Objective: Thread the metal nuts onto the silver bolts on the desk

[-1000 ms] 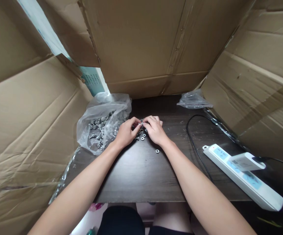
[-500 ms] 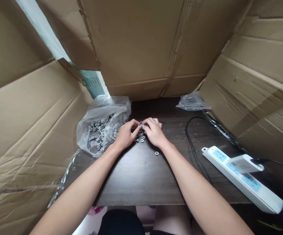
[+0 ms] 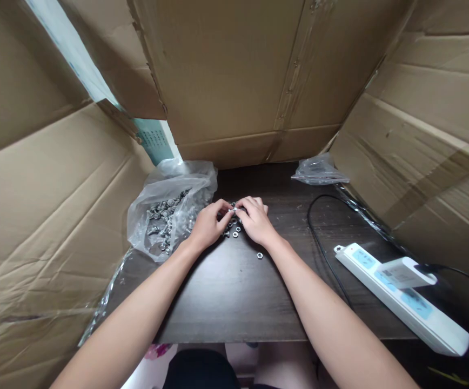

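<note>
My left hand (image 3: 210,221) and my right hand (image 3: 255,219) meet over the table, fingertips pinched close together. Between them is a small silver bolt (image 3: 233,210), gripped at its left end by my left fingers and at its right end by my right fingers. Whether a nut sits on it under the right fingertips is too small to tell. Several loose hex nuts (image 3: 235,235) lie just below and between my hands, partly hidden by them. A lone nut (image 3: 260,255) rests nearer to me, below my right wrist.
A clear plastic bag (image 3: 141,221) full of bolts (image 3: 165,210) lies open beside my left hand. Another plastic bag (image 3: 319,170) sits at the back right. A white power strip (image 3: 404,302) and black cable (image 3: 313,232) lie right. Cardboard walls (image 3: 238,81) enclose the dark table (image 3: 234,302).
Both hands stay at the same spot, with the bolt still between the fingertips. The bolt appears slightly turned; the view has shifted very slightly.
</note>
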A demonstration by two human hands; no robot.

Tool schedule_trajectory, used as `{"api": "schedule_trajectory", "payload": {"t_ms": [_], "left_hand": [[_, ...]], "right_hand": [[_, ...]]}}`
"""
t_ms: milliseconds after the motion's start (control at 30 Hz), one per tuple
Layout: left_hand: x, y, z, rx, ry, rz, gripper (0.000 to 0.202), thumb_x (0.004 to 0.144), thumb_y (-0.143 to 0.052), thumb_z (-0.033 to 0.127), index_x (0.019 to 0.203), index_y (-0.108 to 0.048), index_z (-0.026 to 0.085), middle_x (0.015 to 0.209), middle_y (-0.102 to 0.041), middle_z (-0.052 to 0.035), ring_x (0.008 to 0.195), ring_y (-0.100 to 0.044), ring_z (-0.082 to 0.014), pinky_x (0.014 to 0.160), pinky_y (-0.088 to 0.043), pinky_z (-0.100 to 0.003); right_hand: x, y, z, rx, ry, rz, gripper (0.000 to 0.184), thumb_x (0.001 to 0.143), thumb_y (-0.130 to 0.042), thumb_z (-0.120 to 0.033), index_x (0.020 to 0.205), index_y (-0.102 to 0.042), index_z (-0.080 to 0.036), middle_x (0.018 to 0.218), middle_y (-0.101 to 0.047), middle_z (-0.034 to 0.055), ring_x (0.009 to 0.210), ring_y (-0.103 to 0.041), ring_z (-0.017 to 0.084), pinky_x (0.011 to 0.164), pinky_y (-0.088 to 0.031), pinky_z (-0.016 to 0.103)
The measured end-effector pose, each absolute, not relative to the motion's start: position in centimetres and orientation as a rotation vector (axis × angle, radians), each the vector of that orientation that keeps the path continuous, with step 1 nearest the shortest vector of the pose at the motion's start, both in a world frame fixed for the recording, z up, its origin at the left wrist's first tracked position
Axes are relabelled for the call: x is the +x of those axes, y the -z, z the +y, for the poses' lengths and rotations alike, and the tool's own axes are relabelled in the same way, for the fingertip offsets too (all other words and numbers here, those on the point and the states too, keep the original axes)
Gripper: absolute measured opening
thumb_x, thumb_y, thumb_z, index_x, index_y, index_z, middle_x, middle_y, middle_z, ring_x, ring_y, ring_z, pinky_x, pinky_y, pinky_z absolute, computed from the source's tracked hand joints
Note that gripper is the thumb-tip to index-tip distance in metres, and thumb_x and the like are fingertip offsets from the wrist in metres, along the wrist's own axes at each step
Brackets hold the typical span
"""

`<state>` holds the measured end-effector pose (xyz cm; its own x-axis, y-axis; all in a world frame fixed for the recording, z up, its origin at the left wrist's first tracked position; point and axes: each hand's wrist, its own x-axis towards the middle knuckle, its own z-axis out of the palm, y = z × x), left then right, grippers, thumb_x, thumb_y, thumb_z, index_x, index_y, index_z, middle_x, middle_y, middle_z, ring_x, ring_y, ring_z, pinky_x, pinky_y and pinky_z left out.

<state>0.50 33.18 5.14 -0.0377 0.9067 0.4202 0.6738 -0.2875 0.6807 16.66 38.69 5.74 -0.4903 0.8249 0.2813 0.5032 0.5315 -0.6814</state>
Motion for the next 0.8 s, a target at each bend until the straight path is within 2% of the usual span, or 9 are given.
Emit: {"api": "schedule_trajectory", "payload": {"t_ms": [300, 500, 800], "left_hand": [[0.57, -5.22, 33.11, 1.993, -1.209, 1.676, 0.009, 0.094, -0.060, 0.028, 0.095, -0.065, 0.020, 0.085, -0.070, -0.0020, 0.079, -0.065, -0.0173, 0.070, -0.047, -0.028], [0.50, -5.31, 33.10, 1.953, -1.219, 1.676, 0.009, 0.095, -0.060, 0.027, 0.096, -0.064, 0.019, 0.086, -0.070, -0.0020, 0.079, -0.065, -0.0169, 0.070, -0.047, -0.028], [0.50, -5.30, 33.02, 1.958, -1.213, 1.665, 0.009, 0.094, -0.060, 0.027, 0.096, -0.065, 0.019, 0.087, -0.071, -0.0021, 0.081, -0.065, -0.0173, 0.071, -0.047, -0.028]], "right_hand": [[16.63, -5.92, 38.63, -1.089, -0.708, -2.198, 0.014, 0.096, -0.048, -0.025, 0.087, -0.058, -0.023, 0.110, -0.067, 0.0045, 0.115, -0.047, 0.027, 0.098, -0.032, 0.045], [16.76, -5.94, 38.53, -1.057, -0.698, -2.168, 0.008, 0.094, -0.050, -0.024, 0.095, -0.058, -0.024, 0.113, -0.066, 0.0051, 0.116, -0.048, 0.028, 0.098, -0.033, 0.044], [16.72, -5.81, 38.63, -1.052, -0.697, -2.180, 0.010, 0.096, -0.049, -0.025, 0.092, -0.058, -0.023, 0.111, -0.067, 0.0049, 0.115, -0.048, 0.027, 0.098, -0.032, 0.044]]}}
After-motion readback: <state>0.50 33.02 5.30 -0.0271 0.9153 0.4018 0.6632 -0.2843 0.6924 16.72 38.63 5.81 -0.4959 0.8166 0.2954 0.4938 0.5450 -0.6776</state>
